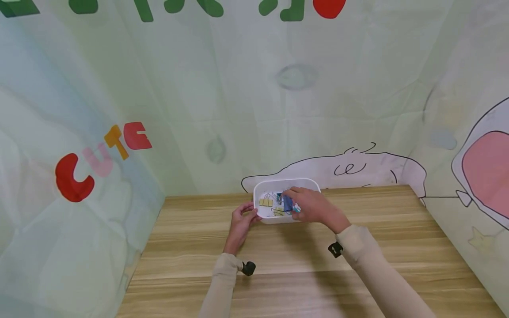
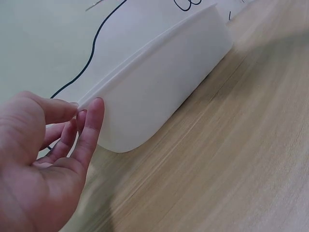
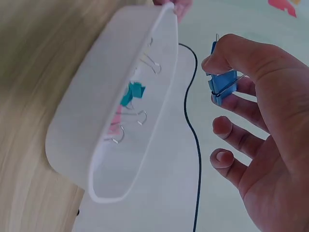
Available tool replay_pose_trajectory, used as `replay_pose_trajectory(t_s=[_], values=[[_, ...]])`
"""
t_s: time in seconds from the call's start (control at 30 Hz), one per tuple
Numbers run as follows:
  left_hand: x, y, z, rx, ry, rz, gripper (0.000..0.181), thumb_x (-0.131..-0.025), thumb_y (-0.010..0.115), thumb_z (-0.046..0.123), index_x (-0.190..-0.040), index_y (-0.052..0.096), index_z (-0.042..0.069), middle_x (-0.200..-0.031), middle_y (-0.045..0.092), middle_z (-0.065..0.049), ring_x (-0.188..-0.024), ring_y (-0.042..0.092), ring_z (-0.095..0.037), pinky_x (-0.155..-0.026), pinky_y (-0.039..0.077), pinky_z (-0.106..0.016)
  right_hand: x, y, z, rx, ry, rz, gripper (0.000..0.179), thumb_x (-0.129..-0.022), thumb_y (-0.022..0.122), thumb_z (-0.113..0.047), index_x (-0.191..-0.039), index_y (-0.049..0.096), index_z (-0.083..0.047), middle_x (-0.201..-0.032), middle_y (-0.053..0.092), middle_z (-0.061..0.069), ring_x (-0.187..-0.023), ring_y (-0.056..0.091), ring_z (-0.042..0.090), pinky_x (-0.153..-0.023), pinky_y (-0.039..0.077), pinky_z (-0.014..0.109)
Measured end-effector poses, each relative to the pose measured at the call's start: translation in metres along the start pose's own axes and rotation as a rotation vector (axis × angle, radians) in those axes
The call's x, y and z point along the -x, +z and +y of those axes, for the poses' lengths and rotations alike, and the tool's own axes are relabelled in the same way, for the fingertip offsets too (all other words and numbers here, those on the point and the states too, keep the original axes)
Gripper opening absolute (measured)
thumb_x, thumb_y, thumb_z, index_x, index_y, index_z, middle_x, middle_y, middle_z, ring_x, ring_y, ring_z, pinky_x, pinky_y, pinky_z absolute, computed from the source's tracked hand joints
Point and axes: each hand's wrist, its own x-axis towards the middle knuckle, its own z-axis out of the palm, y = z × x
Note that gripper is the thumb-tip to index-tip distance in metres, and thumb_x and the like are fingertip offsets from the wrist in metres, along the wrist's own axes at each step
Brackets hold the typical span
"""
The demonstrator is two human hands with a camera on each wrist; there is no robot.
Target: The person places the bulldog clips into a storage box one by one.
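A white plastic box (image 1: 278,220) stands at the back of the table, against the wall sheet. At its left end my left hand (image 1: 240,223) pinches the rim, with thumb and fingers at the corner in the left wrist view (image 2: 43,159). Over the box is my right hand (image 1: 312,205), which pinches a blue binder clip (image 3: 224,86) between thumb and fingers; the other fingers are loosely bent. Inside the box lie a yellow binder clip (image 1: 265,202), a teal one (image 3: 137,90) and a pink one (image 3: 116,121), among others. The right hand hides part of the contents.
The wood-grain table (image 1: 270,274) extends in front of the box and to both sides. Behind it hangs a pale printed sheet (image 1: 246,110) that also covers the sides. Small black devices (image 1: 248,268) sit at both wrists.
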Motion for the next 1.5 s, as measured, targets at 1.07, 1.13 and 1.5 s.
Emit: replay_pose_trajectory(t_s=[1.07, 1.13, 1.5], values=[[-0.001, 0.001, 0.000, -0.030, -0.070, 0.019, 0.041, -0.100, 0.060, -0.009, -0.138, 0.048, -0.018, -0.121, 0.050, -0.021, -0.089, 0.066, -0.021, -0.084, 0.065, -0.028, 0.006, -0.013, 0.039, -0.065, 0.165, 0.050, 0.087, -0.087, 0.086, -0.035, -0.159, 0.041, -0.017, -0.156, 0.045, 0.017, -0.138, 0.047, 0.041, -0.103, 0.053, 0.066], [-0.001, 0.001, 0.001, -0.033, -0.073, 0.022, 0.040, -0.100, 0.060, -0.009, -0.138, 0.048, -0.017, -0.121, 0.050, -0.021, -0.090, 0.066, -0.022, -0.084, 0.065, -0.028, 0.008, -0.014, 0.038, -0.074, 0.170, 0.058, 0.090, -0.086, 0.086, -0.039, -0.160, 0.040, -0.019, -0.158, 0.042, 0.017, -0.139, 0.046, 0.042, -0.102, 0.053, 0.067], [-0.004, 0.000, 0.002, -0.066, -0.080, 0.026, 0.038, -0.101, 0.060, -0.008, -0.137, 0.050, -0.016, -0.124, 0.049, -0.024, -0.094, 0.065, -0.025, -0.088, 0.065, -0.030, 0.015, -0.016, 0.039, -0.045, 0.154, 0.081, 0.088, -0.087, 0.082, -0.050, -0.159, 0.042, -0.018, -0.158, 0.042, 0.017, -0.138, 0.046, 0.042, -0.101, 0.054, 0.067]])
